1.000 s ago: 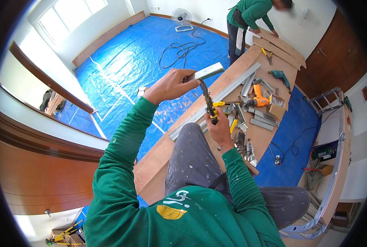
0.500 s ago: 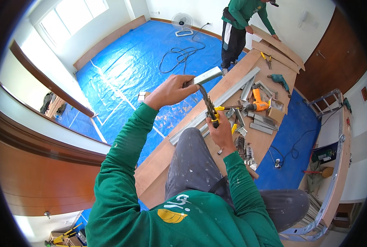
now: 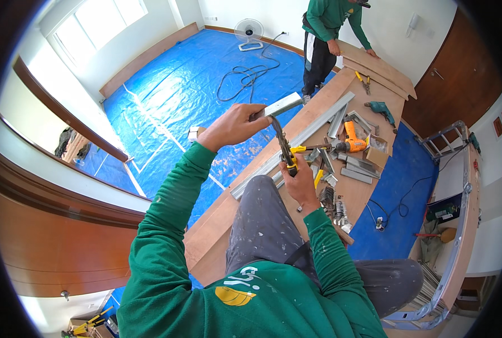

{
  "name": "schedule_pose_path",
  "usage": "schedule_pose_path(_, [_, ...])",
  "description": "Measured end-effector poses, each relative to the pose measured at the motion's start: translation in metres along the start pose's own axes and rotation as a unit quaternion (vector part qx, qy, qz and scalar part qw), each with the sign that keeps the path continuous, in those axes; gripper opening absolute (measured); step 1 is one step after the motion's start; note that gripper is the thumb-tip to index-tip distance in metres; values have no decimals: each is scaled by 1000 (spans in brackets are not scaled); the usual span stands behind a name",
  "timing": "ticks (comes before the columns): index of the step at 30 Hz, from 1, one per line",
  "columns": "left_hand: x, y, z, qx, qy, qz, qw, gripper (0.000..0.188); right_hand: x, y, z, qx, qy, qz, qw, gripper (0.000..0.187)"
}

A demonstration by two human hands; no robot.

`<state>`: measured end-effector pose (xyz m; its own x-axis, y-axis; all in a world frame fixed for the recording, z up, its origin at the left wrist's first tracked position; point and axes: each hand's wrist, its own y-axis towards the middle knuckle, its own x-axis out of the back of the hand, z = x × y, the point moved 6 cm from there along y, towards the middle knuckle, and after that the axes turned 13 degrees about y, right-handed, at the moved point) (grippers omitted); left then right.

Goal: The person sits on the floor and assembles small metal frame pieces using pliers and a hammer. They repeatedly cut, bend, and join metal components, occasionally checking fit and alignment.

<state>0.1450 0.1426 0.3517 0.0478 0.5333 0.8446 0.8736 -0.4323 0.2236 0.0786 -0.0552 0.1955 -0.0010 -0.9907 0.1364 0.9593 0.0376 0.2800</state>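
Note:
Raised in front of me, my left hand (image 3: 235, 127) is closed around a short galvanized metal channel (image 3: 285, 105), whose free end points away to the right. My right hand (image 3: 301, 185) grips locking pliers (image 3: 285, 147) with a dark, curved jaw and yellow on the handles. That jaw reaches up to the channel beside my left fingertips; whether it is clamped on cannot be made out. Just right of the pliers, an orange drill (image 3: 352, 138) lies on the plywood (image 3: 313, 207) among cut metal channels (image 3: 359, 170) and small metal brackets (image 3: 341, 213).
Across the board, a co-worker in green (image 3: 331, 25) handles wooden planks (image 3: 375, 66). Yellow-handled pliers (image 3: 363, 83), a teal drill (image 3: 381, 114) and an open carton (image 3: 378, 151) lie there too. A ladder (image 3: 459, 208) stands right; a fan (image 3: 249, 32) and cable (image 3: 251, 73) are on blue sheeting.
The co-worker's upper plank has come down onto the other planks. My hands, the channel and the pliers stay almost where they were.

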Motion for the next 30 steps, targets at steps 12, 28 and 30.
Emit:
schedule_pose_path(12, [-18,9,8,0,3,42,999,47,5,-5,-20,-49,-49,-33,997,30])
schedule_pose_path(28, [-102,38,53,46,-10,110,993,51,24,-18,-67,-143,-33,-37,989,34])
schedule_pose_path(30, [-106,37,52,47,-14,115,992,52,25,-21,-70,-143,-23,-37,989,34])
